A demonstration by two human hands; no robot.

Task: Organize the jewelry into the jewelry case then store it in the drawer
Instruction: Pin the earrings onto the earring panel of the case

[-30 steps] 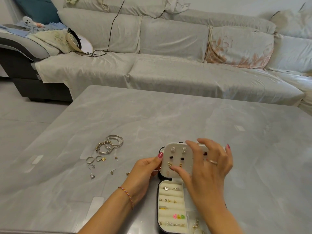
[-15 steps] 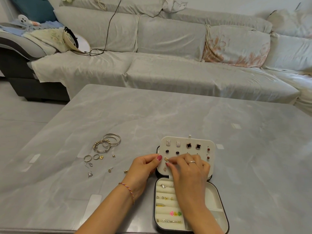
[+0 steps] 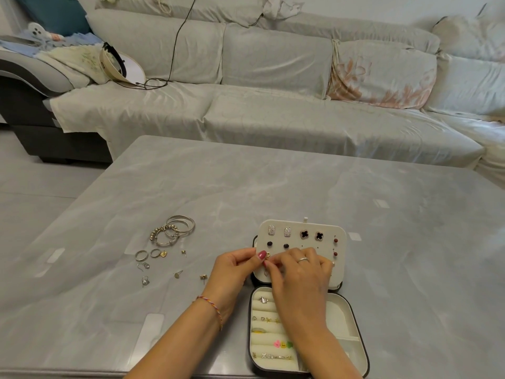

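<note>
A: Where's the open black jewelry case with cream lining (image 3: 352, 324)?

B: At the grey marble table's (image 3: 273, 187) near edge, its cream earring panel (image 3: 303, 228) propped up behind the tray.

A: And the hands?

B: The left hand (image 3: 235, 269) grips the panel's left edge. The right hand (image 3: 297, 269) pinches a small gold earring (image 3: 267, 255) against the panel.

A: Loose pieces?

B: Silver bangles (image 3: 175, 231) and small rings (image 3: 147, 254) lie well left of the case.
</note>
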